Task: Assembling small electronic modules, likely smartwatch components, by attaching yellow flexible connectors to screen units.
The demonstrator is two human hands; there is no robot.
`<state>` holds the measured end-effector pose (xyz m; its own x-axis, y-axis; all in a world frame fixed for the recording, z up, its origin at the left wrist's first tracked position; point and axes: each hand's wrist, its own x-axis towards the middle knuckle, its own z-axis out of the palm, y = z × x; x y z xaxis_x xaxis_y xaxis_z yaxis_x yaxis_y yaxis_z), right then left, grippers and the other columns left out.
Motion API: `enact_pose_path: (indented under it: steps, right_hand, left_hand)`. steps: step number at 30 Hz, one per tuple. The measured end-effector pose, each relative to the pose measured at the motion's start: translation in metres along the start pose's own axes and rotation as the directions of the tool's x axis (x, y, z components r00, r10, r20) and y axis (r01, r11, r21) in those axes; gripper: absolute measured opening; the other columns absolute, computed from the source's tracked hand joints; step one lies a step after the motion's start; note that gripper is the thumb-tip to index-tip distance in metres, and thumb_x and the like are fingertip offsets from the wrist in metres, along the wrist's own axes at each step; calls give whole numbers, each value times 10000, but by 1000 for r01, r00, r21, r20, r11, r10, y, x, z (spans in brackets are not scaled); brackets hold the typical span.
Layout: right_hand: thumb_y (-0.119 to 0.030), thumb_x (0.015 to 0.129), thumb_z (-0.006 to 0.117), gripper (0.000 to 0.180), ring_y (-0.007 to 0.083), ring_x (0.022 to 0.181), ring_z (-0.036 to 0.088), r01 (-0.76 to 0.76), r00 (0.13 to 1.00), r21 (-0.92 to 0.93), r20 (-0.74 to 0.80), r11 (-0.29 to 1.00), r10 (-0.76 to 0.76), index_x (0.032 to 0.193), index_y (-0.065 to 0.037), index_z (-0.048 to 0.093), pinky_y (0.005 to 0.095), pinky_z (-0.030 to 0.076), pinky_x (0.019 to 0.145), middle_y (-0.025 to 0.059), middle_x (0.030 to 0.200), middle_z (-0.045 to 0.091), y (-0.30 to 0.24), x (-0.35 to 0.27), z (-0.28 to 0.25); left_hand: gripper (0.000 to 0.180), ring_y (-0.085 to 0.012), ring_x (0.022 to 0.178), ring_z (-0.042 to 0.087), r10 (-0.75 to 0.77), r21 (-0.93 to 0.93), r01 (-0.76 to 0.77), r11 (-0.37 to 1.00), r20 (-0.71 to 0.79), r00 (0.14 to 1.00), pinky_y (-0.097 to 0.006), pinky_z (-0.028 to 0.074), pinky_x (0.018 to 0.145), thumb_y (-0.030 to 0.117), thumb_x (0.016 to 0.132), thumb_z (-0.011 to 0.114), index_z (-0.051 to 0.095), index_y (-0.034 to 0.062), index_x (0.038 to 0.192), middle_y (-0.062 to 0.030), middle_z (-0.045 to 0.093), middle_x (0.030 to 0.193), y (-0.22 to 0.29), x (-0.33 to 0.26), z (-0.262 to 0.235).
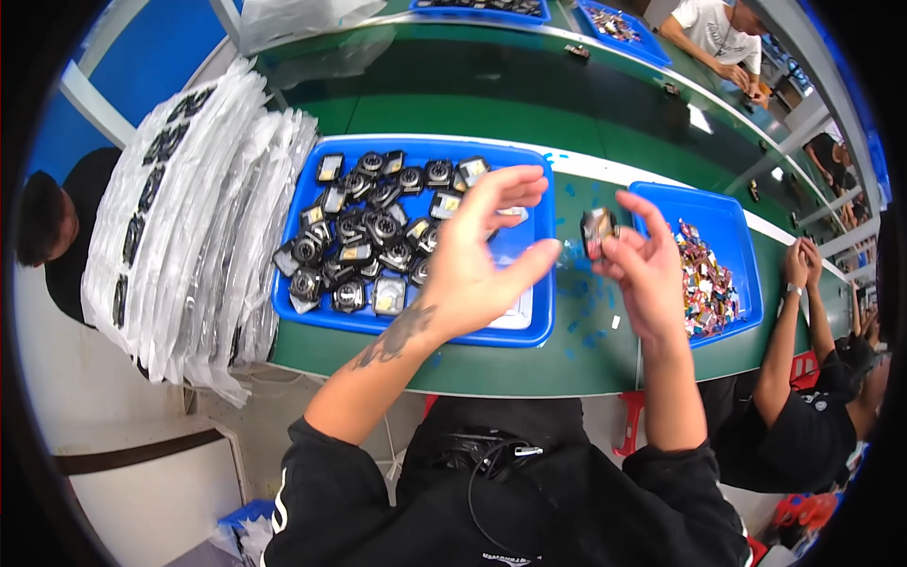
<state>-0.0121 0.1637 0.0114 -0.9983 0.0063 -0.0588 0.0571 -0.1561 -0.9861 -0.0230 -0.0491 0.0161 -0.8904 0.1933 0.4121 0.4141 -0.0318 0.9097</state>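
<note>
My left hand (487,255) is open above the right part of a blue tray (543,312), thumb apart from the fingers, holding nothing. Small black camera-like units (383,227) with round lens-like fronts fill that tray, several showing a pale or yellowish face. My right hand (642,260) pinches one small black unit (598,233) between thumb and fingers, over the green tabletop. A brownish-gold patch shows on the held unit; its finer details are blurred. Right of that hand, a second blue tray (746,274) holds a heap of small, multicoloured parts (707,288).
A tall stack of plastic-wrapped white sheets or trays (189,227) stands left of the table. Blue scraps (586,293) lie on the green tabletop (472,369). Beyond runs a green conveyor belt (567,113) with a few units. Co-workers (812,406) sit at right and across.
</note>
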Motion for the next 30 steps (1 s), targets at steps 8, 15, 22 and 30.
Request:
enact_pose_path:
  steps: [8, 15, 22, 30]
  right_hand:
    - [-95, 832, 715, 536, 98, 744, 617, -183, 977, -328, -167, 927, 133, 1290, -7, 450, 255, 545, 685, 100, 940, 703, 4, 182, -44]
    - [-81, 716, 813, 619, 77, 633, 566, -210, 966, -542, -243, 814, 88, 1244, 12, 505, 221, 458, 532, 42, 783, 635, 23, 232, -56]
    - [-181, 697, 795, 595, 280, 836, 655, -39, 934, -815, -235, 578, -268, 1197, 21, 546, 382, 534, 752, 204, 982, 647, 47, 242, -87]
    - [-301, 826, 678, 284, 343, 856, 675, 615, 788, -765, 606, 191, -111, 971, -57, 690, 448, 540, 767, 158, 889, 686, 4, 84, 74]
  left_hand:
    - [185, -258, 595, 593, 737, 22, -737, 675, 12, 676, -324, 491, 499, 209, 1008, 421, 418, 84, 1143, -135, 612, 845, 156, -35, -19]
    - [206, -283, 619, 588, 716, 112, -736, 668, 173, 676, -376, 479, 552, 247, 966, 489, 431, 104, 1102, -68, 576, 835, 190, -47, -36]
    - [285, -293, 648, 599, 722, 196, -734, 650, 144, 677, -371, 482, 561, 243, 961, 494, 417, 114, 1204, -91, 579, 892, 213, -43, -36]
    - [385, -291, 672, 608, 701, 473, -667, 576, 134, 701, -373, 486, 572, 240, 960, 496, 386, 129, 1312, -110, 577, 941, 224, -45, -9]
